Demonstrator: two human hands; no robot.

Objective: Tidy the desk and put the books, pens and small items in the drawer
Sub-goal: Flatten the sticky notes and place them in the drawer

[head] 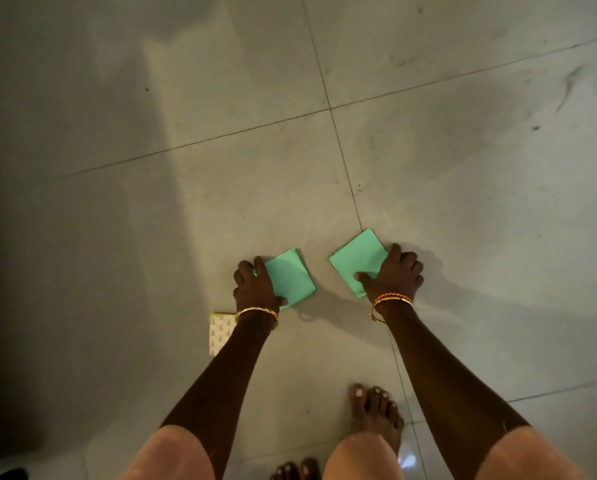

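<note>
Two green paper pads lie on the tiled floor point(221, 188), one under each hand. Left hand point(255, 284) covers the left edge of the left green pad point(292, 278); grip: fingers curled over that edge, thumb hooked at the near corner. Right hand point(395, 273) covers the right edge of the right green pad point(357, 259); grip: thumb laid across the pad's near side, fingers curled along its outer edge. Whether either pad is lifted off the floor cannot be told. Pads sit apart, a strip of bare tile between their inner edges. Right pad's far corner reaches a grout line. A patterned white pad point(219, 332) lies on the floor just near of the left wrist, partly hidden by the forearm. Bare feet point(376, 414) stand near of the hands. Floor beyond and to both sides of the pads is open tile; left margin falls into dark shadow.
</note>
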